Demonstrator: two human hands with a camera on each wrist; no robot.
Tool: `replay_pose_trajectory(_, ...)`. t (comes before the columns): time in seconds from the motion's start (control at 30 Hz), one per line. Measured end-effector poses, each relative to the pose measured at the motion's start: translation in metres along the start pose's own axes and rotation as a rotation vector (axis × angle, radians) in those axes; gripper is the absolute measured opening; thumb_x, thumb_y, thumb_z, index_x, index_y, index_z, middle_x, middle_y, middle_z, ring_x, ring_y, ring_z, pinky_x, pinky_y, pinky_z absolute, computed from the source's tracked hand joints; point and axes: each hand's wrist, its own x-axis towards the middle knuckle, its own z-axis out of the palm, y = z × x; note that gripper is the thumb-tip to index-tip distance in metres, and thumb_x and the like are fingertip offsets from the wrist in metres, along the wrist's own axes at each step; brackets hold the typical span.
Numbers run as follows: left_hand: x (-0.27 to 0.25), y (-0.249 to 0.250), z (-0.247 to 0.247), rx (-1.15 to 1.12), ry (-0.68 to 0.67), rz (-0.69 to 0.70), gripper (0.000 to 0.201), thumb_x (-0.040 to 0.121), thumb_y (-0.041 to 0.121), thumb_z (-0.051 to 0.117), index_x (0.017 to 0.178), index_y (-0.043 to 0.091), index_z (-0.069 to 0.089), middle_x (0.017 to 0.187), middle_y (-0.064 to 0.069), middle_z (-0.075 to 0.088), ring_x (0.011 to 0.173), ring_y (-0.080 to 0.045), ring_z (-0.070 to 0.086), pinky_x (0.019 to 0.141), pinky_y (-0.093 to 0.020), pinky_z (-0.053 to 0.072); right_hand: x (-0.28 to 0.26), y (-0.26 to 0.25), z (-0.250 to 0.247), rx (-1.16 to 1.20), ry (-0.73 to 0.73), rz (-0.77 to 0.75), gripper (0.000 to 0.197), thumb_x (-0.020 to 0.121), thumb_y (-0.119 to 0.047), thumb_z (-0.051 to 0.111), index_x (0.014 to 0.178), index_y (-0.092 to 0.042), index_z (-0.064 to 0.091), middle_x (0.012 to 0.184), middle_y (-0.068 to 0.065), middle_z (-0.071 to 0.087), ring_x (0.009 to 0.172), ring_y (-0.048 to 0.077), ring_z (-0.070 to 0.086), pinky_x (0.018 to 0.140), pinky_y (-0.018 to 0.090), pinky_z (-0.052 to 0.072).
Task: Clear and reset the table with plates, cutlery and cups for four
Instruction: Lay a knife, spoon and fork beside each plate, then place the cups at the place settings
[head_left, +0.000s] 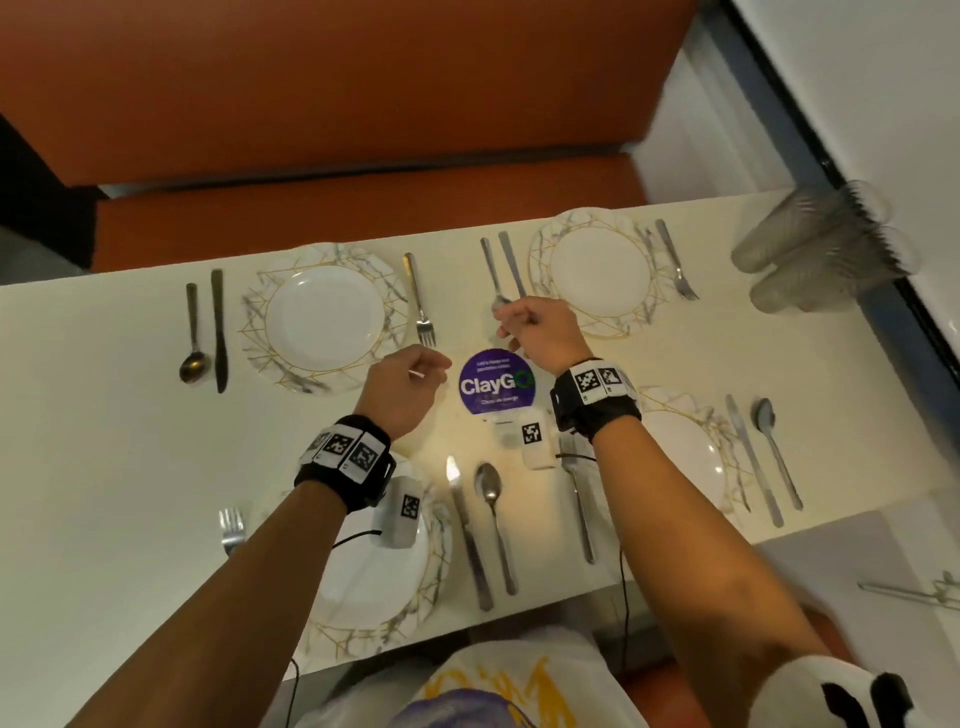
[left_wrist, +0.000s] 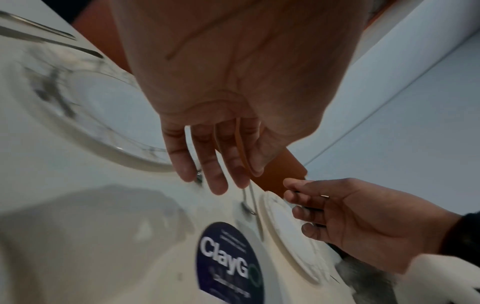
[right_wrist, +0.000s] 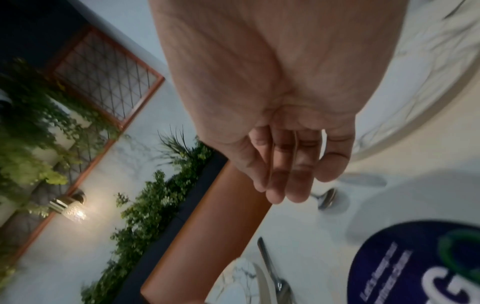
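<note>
The white table carries several marbled gold-lined plates, each flanked by a fork, knife and spoon: far left plate, far right plate, near left plate, near right plate. My left hand hovers between the far left plate's fork and the sticker, fingers relaxed and holding nothing. My right hand hangs loosely over the bowl of the far right spoon, also holding nothing. A stack of clear cups lies at the table's far right end.
A round purple ClayGo sticker sits at the table's middle between my hands. An orange bench runs along the far side. A white wall and dark frame close off the right end.
</note>
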Motion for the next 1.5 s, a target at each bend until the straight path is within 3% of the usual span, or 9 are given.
replay_pose_trajectory(0.17,0.002,0.061,0.050,0.017,-0.078,0.126,0.014,0.099,0.014,0.062,0.101,0.023,0.072,0.098,0.007,0.071,0.084,-0.009,0.066,0.063,-0.006,0.047,-0.041,0.026,-0.074,0.053,0.129,-0.040,0.019,0.096,-0.005,0.058,0.103,-0.012,0.075,0.087,0.005,0.075,0.062,0.008,0.065,0.053,0.010,0.045)
replay_pose_trajectory(0.33,0.010,0.136,0.120,0.044,-0.140,0.251,0.014,0.099,0.018,0.061,0.104,0.025,0.073,0.098,0.007,0.073,0.087,-0.012,0.068,0.077,-0.025,0.056,-0.062,0.068,-0.165,0.007,0.279,-0.064,0.027,0.090,-0.003,0.059,0.098,-0.021,0.077,0.081,-0.005,0.074,0.067,0.009,0.067,0.066,0.017,0.051)
replay_pose_trajectory(0.5,0.029,0.221,0.206,0.183,-0.163,0.401,0.014,0.099,0.022,0.062,0.107,0.024,0.072,0.099,0.009,0.071,0.087,-0.007,0.065,0.080,-0.021,0.051,-0.062,0.103,-0.274,-0.128,0.433,-0.095,0.026,0.091,-0.007,0.059,0.096,-0.024,0.078,0.097,-0.008,0.073,0.070,0.006,0.063,0.073,0.010,0.047)
replay_pose_trajectory(0.67,0.067,0.294,0.288,0.325,-0.196,0.522,0.021,0.095,0.024,0.068,0.116,0.020,0.068,0.106,0.001,0.068,0.092,-0.016,0.065,0.090,-0.035,0.054,-0.036,0.129,-0.379,-0.298,0.522,-0.104,0.026,0.087,-0.004,0.061,0.104,-0.016,0.076,0.106,0.003,0.069,0.092,0.013,0.059,0.094,0.024,0.048)
replay_pose_trajectory(0.8,0.105,0.338,0.336,0.513,-0.188,0.612,0.043,0.090,0.031,0.074,0.129,0.020,0.061,0.122,-0.005,0.060,0.109,-0.021,0.059,0.095,-0.037,0.049,-0.013,0.132,-0.439,-0.642,0.474,-0.090,0.032,0.081,-0.008,0.063,0.111,-0.014,0.071,0.107,0.010,0.058,0.108,0.036,0.052,0.101,0.046,0.041)
replay_pose_trajectory(0.9,0.131,0.360,0.363,0.696,-0.201,0.649,0.064,0.084,0.034,0.078,0.141,0.020,0.054,0.138,-0.009,0.052,0.127,-0.029,0.050,0.104,-0.045,0.046,0.005,0.137,-0.464,-0.725,0.428,-0.025,0.048,0.076,-0.018,0.067,0.124,-0.015,0.061,0.124,0.017,0.049,0.117,0.038,0.042,0.100,0.044,0.042)
replay_pose_trajectory(1.1,0.163,0.375,0.406,1.070,-0.281,0.739,0.097,0.075,0.036,0.085,0.156,0.018,0.034,0.160,-0.009,0.035,0.147,-0.032,0.032,0.115,-0.054,0.036,0.037,0.157,-0.483,-0.734,0.343,0.013,0.071,0.075,-0.021,0.074,0.139,-0.019,0.046,0.140,0.013,0.040,0.127,0.035,0.036,0.105,0.046,0.040)
replay_pose_trajectory(1.4,0.179,0.368,0.428,1.201,-0.293,0.765,0.083,0.080,0.016,0.076,0.154,0.016,0.037,0.152,-0.008,0.049,0.143,-0.029,0.040,0.111,-0.050,0.034,0.057,0.169,-0.486,-0.717,0.317,0.041,0.074,0.077,-0.015,0.074,0.143,-0.017,0.041,0.140,0.014,0.043,0.125,0.036,0.040,0.102,0.047,0.042)
replay_pose_trajectory(1.5,0.179,0.361,0.429,1.183,-0.284,0.764,0.086,0.079,0.015,0.078,0.154,0.015,0.036,0.154,-0.008,0.044,0.140,-0.031,0.041,0.110,-0.050,0.036,0.058,0.172,-0.485,-0.743,0.337,0.039,0.077,0.076,-0.021,0.078,0.143,-0.017,0.041,0.140,0.015,0.044,0.124,0.037,0.040,0.105,0.047,0.040)
